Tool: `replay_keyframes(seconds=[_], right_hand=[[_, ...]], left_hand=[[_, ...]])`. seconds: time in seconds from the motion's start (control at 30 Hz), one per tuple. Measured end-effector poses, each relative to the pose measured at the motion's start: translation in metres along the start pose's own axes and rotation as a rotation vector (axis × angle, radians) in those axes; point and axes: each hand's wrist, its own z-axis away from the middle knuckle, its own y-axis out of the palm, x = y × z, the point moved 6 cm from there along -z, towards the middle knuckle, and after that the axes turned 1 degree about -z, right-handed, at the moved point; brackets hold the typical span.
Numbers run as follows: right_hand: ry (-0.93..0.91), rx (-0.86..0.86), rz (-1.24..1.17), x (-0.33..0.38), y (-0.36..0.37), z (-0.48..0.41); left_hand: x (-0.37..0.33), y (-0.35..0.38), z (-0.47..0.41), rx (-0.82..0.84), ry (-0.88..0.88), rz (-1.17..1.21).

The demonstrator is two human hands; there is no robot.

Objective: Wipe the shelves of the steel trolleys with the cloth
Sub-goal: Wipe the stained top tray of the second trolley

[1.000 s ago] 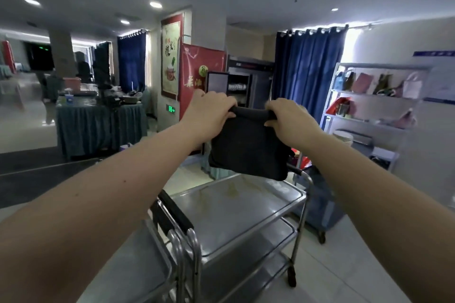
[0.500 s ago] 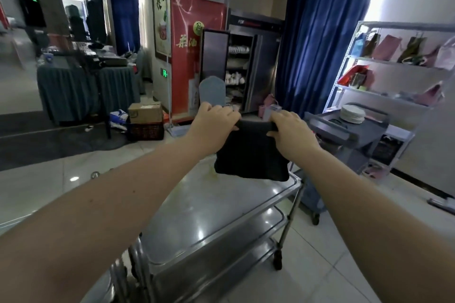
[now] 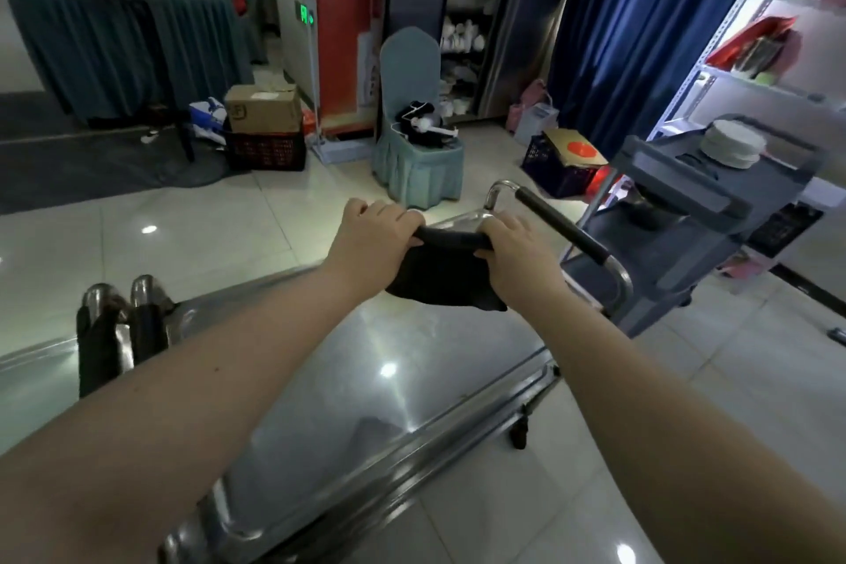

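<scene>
At far left, a second trolley [image 3: 32,380] butts against ours, so we risk leaving its top unwiped if we work only the near one. Our left hand [image 3: 366,238] curls its fingers tight over the left end of the cloth [image 3: 444,277], which hangs over the far end of the top shelf [image 3: 366,403]. We cannot tell whether its lower edge touches the steel or hangs just above it. Gripped bunched like this, the cloth could meet the shelf with only a narrow strip and leave streaks. Our right hand [image 3: 517,256] clamps the other end in the same way, fingers wrapped over the rolled top edge. Just beyond it stands the handle [image 3: 563,234], which our knuckles could strike on a forward stroke. A hard push could also roll the trolley into the grey cart [image 3: 677,197] and its plates [image 3: 732,144].

The cloth's long axis runs hand to hand, across the shelf's length and dipping slightly to the right. Its free edge points down and toward us.
</scene>
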Motion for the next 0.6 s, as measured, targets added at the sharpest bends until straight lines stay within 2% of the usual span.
replay_keyframes(seconds=[0.23,0.43,0.5,0.6], right_hand=[[-0.181,0.162,-0.139,0.012,0.099,-0.042],[-0.467,0.241,-0.159,0.063,0.171,-0.052],[-0.521,0.235,-0.186,0.081,0.181,-0.067],[-0.535,0.188,-0.293,0.100,0.185,-0.083]], left_hand=[[0.047,0.076,0.042,0.210,-0.334,0.007],[0.077,0.105,0.116,0.428,-0.643,0.011],[0.090,0.104,0.123,0.420,-0.719,-0.018],[0.105,0.087,0.127,0.254,-0.819,-0.075]])
